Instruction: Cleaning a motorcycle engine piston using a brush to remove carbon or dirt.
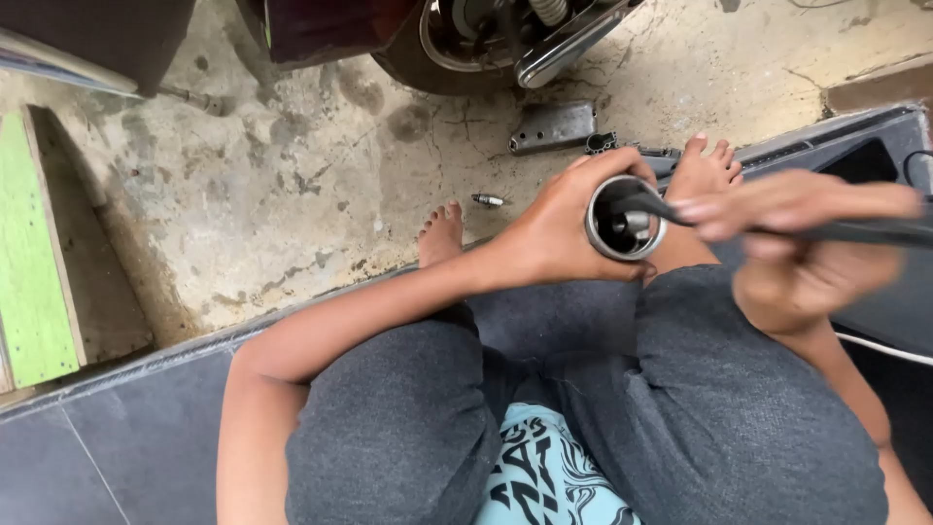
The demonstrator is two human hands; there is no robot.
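Grey-trousered knees (pixel 408 418), lower frame; left hand (pixel 554 233) wrapped round steel cylinder (pixel 625 219), mouth facing camera; right hand (pixel 787 219) pinching dark tool (pixel 855 231), entering from right.

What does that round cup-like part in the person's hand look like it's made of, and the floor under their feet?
The hollow cylinder held in the left hand looks like metal: its rim is bright, silvery and smooth, with a dark inside. The floor seems to be bare concrete: grey-tan, rough, stained and cracked. The dark tool in the right hand is too blurred to judge.
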